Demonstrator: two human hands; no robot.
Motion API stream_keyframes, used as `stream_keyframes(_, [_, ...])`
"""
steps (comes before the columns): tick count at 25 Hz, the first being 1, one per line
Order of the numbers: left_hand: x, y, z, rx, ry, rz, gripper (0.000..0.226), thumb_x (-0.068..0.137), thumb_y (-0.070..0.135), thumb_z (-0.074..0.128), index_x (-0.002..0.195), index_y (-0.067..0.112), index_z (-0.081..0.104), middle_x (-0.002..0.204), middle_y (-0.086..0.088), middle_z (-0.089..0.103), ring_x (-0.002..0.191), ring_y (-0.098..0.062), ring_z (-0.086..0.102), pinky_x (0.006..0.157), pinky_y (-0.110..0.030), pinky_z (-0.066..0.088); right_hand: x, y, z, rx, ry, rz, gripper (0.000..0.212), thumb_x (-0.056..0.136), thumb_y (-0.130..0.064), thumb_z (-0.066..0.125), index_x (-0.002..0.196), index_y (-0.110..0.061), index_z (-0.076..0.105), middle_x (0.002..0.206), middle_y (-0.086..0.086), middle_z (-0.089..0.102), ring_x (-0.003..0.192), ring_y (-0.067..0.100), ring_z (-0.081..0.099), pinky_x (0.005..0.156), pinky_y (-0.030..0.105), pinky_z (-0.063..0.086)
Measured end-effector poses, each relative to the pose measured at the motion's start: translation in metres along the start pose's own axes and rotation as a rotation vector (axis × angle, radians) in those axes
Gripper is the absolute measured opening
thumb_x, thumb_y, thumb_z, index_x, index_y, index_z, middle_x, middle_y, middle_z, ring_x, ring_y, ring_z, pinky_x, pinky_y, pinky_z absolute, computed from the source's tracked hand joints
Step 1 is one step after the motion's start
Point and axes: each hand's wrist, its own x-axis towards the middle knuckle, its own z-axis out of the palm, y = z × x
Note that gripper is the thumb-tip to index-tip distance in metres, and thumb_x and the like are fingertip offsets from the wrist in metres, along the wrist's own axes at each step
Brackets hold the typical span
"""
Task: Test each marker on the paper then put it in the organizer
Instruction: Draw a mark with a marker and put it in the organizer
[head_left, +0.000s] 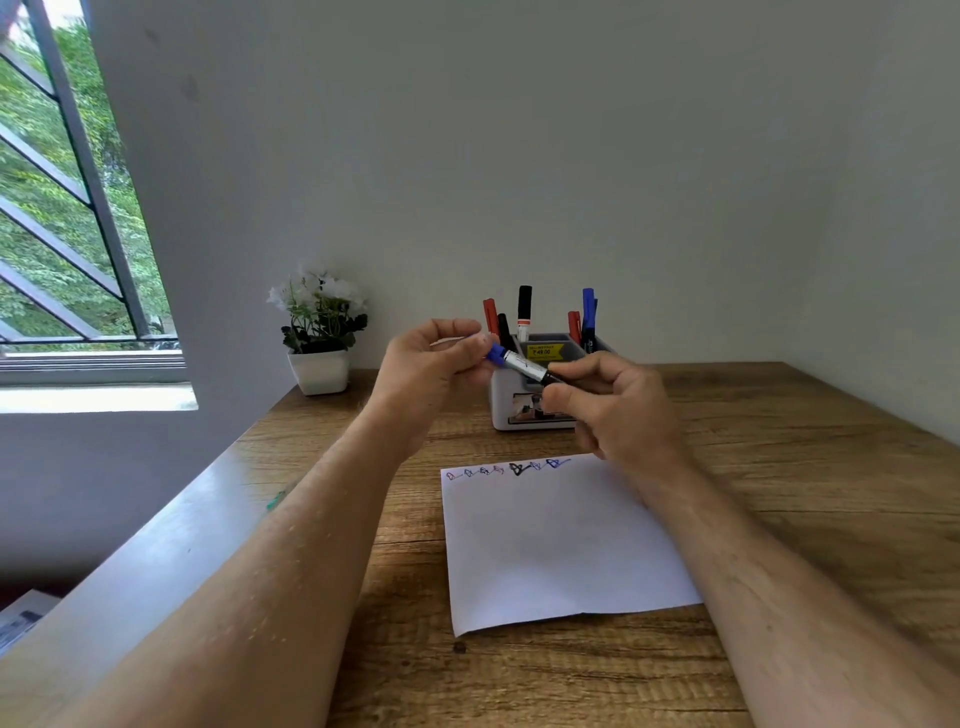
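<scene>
A blue-capped marker (521, 363) with a silver barrel is held in the air between both hands, in front of the organizer. My left hand (431, 371) pinches its blue cap end. My right hand (618, 402) grips its dark rear end. The white and grey organizer (501, 402) stands behind on the wooden table and holds several red, black and blue markers upright. A white sheet of paper (558, 540) lies nearer to me, with a row of small red, black and blue scribbles along its far edge.
A small white pot with white flowers (319, 332) stands at the table's back left corner. The table (805, 493) meets the wall behind and on the right. A window with bars is at the far left.
</scene>
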Motion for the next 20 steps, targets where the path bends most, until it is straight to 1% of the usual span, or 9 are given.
stream_keyframes(2, [0.001, -0.004, 0.001, 0.011, 0.044, -0.021, 0.005, 0.088, 0.010, 0.070, 0.091, 0.006, 0.068, 0.092, -0.019, 0.075, 0.063, -0.015, 0.070, 0.057, -0.022, 0.058, -0.004, 0.005, 0.004, -0.326, -0.001, -0.155, 0.011, 0.083, -0.019, 0.075, 0.091, -0.024, 0.069, 0.079, -0.006, 0.075, 0.063, 0.005, 0.068, 0.052, 0.024, 0.053])
stream_keyframes(3, [0.001, -0.006, 0.001, 0.021, 0.059, -0.029, 0.006, 0.088, 0.012, 0.070, 0.090, 0.006, 0.069, 0.090, -0.018, 0.075, 0.062, -0.014, 0.069, 0.056, -0.021, 0.057, -0.006, 0.007, 0.006, -0.442, -0.003, -0.215, 0.010, 0.084, -0.023, 0.073, 0.090, -0.025, 0.066, 0.080, -0.009, 0.075, 0.068, 0.004, 0.069, 0.056, 0.025, 0.056])
stream_keyframes(5, [0.003, -0.010, 0.001, 0.019, 0.066, -0.044, 0.010, 0.088, 0.015, 0.070, 0.090, 0.005, 0.069, 0.087, -0.017, 0.074, 0.062, -0.014, 0.069, 0.056, -0.021, 0.058, -0.008, 0.007, 0.006, -0.546, -0.009, -0.282, 0.009, 0.085, -0.027, 0.070, 0.090, -0.025, 0.062, 0.081, -0.009, 0.073, 0.067, 0.004, 0.068, 0.054, 0.024, 0.055])
stream_keyframes(8, [0.003, -0.014, 0.003, -0.008, 0.057, -0.068, 0.014, 0.088, 0.018, 0.070, 0.092, 0.004, 0.069, 0.088, -0.016, 0.074, 0.069, -0.016, 0.070, 0.059, -0.023, 0.059, -0.009, 0.004, 0.006, -0.602, -0.002, -0.321, 0.009, 0.087, -0.028, 0.068, 0.088, -0.025, 0.059, 0.072, -0.009, 0.068, 0.057, 0.004, 0.062, 0.044, 0.013, 0.043])
stream_keyframes(10, [0.003, -0.015, 0.004, -0.030, 0.055, -0.085, 0.012, 0.088, 0.016, 0.070, 0.092, 0.005, 0.069, 0.086, -0.014, 0.075, 0.072, -0.017, 0.070, 0.060, -0.023, 0.059, -0.009, 0.005, 0.008, -0.610, -0.001, -0.337, 0.009, 0.088, -0.028, 0.067, 0.086, -0.024, 0.059, 0.066, -0.009, 0.065, 0.054, 0.005, 0.059, 0.041, 0.013, 0.040])
stream_keyframes(13, [0.003, -0.017, 0.005, -0.054, 0.047, -0.092, 0.011, 0.088, 0.016, 0.070, 0.092, 0.005, 0.069, 0.085, -0.012, 0.075, 0.074, -0.017, 0.071, 0.062, -0.023, 0.059, -0.008, 0.007, 0.011, -0.580, -0.004, -0.348, 0.009, 0.089, -0.025, 0.066, 0.085, -0.023, 0.059, 0.063, -0.009, 0.060, 0.051, 0.005, 0.057, 0.041, 0.014, 0.039])
stream_keyframes(17, [0.003, -0.016, 0.007, -0.066, 0.035, -0.082, 0.012, 0.088, 0.016, 0.071, 0.094, 0.006, 0.070, 0.086, -0.011, 0.075, 0.076, -0.017, 0.071, 0.064, -0.024, 0.059, -0.007, 0.008, 0.011, -0.538, 0.000, -0.351, 0.008, 0.090, -0.022, 0.065, 0.087, -0.021, 0.058, 0.067, -0.007, 0.063, 0.053, 0.006, 0.058, 0.042, 0.017, 0.043])
stream_keyframes(20, [0.002, -0.014, 0.009, -0.087, 0.042, -0.071, 0.014, 0.087, 0.017, 0.072, 0.096, 0.006, 0.070, 0.091, -0.013, 0.075, 0.080, -0.019, 0.070, 0.066, -0.025, 0.059, -0.007, 0.010, 0.011, -0.490, 0.000, -0.335, 0.007, 0.090, -0.021, 0.065, 0.088, -0.019, 0.059, 0.072, -0.005, 0.065, 0.057, 0.005, 0.060, 0.045, 0.015, 0.043])
